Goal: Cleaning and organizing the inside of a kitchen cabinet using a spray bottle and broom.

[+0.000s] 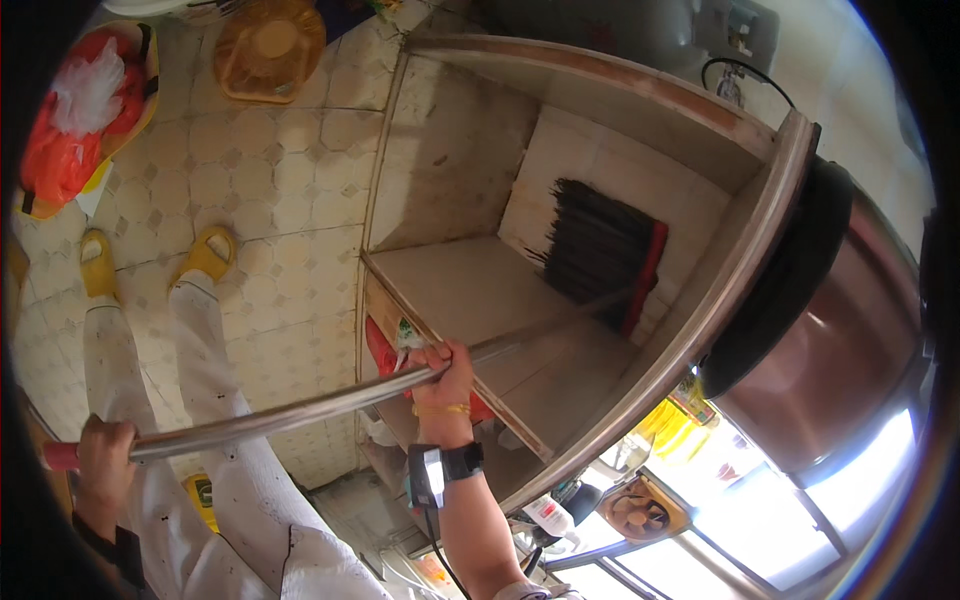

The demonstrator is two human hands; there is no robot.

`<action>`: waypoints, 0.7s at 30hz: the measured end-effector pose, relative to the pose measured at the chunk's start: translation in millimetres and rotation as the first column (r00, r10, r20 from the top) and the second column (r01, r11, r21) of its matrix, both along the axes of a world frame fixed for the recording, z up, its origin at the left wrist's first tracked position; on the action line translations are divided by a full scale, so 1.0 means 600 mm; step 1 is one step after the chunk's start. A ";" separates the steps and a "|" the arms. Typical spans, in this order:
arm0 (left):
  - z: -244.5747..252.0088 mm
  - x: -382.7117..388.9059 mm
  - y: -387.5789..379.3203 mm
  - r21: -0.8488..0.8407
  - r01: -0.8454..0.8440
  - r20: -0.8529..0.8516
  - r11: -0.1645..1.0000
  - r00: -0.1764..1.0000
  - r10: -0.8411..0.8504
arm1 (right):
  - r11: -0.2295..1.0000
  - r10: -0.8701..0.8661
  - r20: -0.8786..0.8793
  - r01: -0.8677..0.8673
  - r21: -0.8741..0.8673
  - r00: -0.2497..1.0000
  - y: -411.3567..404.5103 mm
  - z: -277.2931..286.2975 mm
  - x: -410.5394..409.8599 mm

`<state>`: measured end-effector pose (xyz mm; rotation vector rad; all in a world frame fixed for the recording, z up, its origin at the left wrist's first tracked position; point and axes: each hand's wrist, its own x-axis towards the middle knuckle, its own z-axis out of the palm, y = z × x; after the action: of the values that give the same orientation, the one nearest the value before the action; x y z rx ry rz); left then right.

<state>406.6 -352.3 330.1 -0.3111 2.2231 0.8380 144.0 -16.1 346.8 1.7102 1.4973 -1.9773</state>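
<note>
A broom with dark bristles [596,240], a red head edge and a long metal handle reaches into a shelf compartment [465,277]. Its bristles are against or close to the compartment's light back wall; contact cannot be told. My left hand [105,454] grips the handle near its red end cap, at the lower left. Farther along the shaft, my right hand [446,375] is closed around it in front of the shelf's edge. A strapped device is on the right wrist, with a cable running from it. A dark band circles the left wrist.
A brown metal pot [832,337] with a black rim stands on the unit's top at right. Red bags fill a yellow-edged container [146,97] at upper left. An amber plastic basin [270,49] rests on the tiled floor. Bottles and a fan [637,510] are at lower right.
</note>
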 end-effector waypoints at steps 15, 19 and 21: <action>-0.048 -0.054 -0.022 -0.030 0.047 0.032 0.998 0.998 -0.046 | 0.978 0.179 0.143 -0.161 -0.133 0.973 -0.007 -0.175 -0.044; -0.030 -0.080 -0.027 -0.091 0.030 -0.007 0.995 1.000 -0.030 | 0.982 0.091 0.160 -0.062 -0.180 0.983 -0.001 -0.216 -0.056; -0.021 -0.100 -0.017 -0.093 -0.006 0.002 0.996 1.000 0.006 | 0.982 0.094 0.142 -0.068 -0.175 0.985 0.001 -0.226 -0.069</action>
<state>346.3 -362.3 317.4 -0.3630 2.2640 0.7385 102.6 -15.3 211.2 1.6585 1.2880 -1.8336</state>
